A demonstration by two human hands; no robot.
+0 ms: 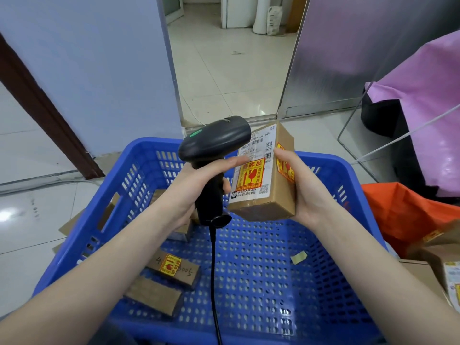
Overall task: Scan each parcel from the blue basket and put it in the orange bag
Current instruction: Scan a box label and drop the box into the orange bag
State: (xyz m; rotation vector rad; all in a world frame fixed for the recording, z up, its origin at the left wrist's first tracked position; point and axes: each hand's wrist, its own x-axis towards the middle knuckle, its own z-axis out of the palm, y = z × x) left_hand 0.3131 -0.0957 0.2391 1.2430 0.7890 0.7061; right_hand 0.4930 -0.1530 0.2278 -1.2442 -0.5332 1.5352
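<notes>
My right hand grips a brown cardboard parcel with a white shipping label and red-yellow fragile stickers, held upright above the blue basket. My left hand is closed around the handle of a black barcode scanner, whose head sits right beside the parcel's label; its cable hangs down over the basket. Small brown parcels lie in the basket's left part, one partly hidden behind my left wrist. The orange bag sits to the right of the basket with cardboard parcels at its mouth.
A pink plastic bag hangs on a white wire frame at the right. Flattened cardboard lies on the tiled floor left of the basket. A doorway opens ahead between grey walls. A scrap of tape lies in the basket.
</notes>
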